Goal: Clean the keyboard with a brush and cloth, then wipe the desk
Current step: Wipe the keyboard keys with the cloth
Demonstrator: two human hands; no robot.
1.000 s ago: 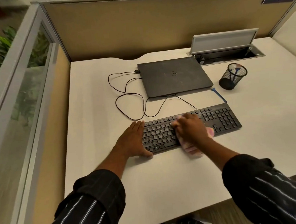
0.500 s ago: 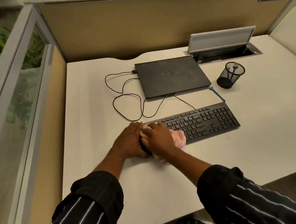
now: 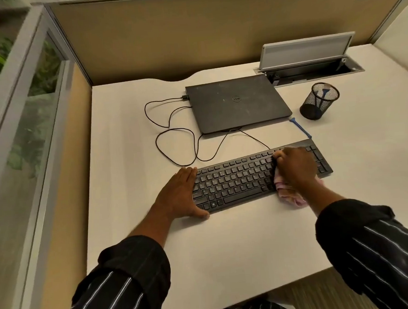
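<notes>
Entry: my right hand, clutching cloth, has swept keyboard left-to-right; left hand flat, bracing; desk pending.

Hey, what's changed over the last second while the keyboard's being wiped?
The right hand, gripping the pink cloth, swept left along the keyboard until it met the left hand, then back to the right end. The left hand stayed braced at the keyboard's left end; the laptop, blue brush and mesh cup did not move.

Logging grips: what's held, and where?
Right hand grips the bunched pink cloth from above; left hand holds nothing, pressing flat on the keyboard's left end.
</notes>
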